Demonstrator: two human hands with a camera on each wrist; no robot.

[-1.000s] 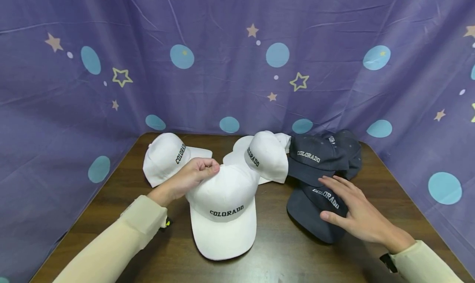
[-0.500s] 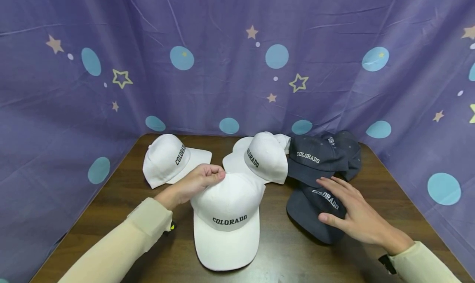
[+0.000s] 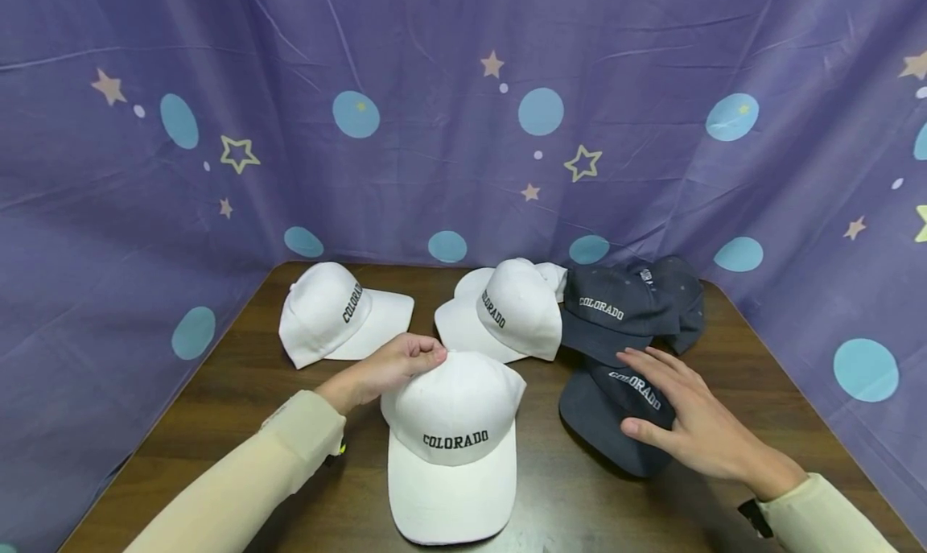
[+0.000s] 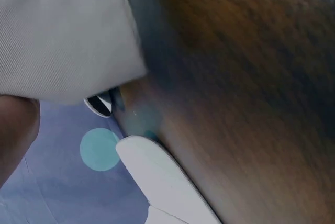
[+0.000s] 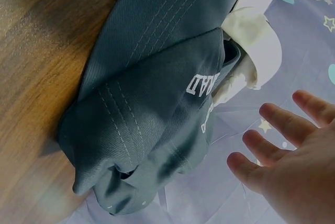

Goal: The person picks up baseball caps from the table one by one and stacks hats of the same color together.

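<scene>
My left hand pinches the crown top of a white cap lettered COLORADO, its brim toward me at the front middle. The right hand, fingers spread and holding nothing, is over the front dark cap. In the right wrist view, the right hand is beside the dark caps, with a gap between. The left wrist view shows part of a hand at the left edge and a white brim; the fingertips are hidden there.
Another white cap lies at the back left of the wooden table. White caps overlap at the back middle. Dark caps are piled at the back right, against the front dark one. A purple curtain hangs behind.
The left hand and its white cap have moved toward me and slightly right, away from the white caps behind. The right hand has stayed nearly still.
</scene>
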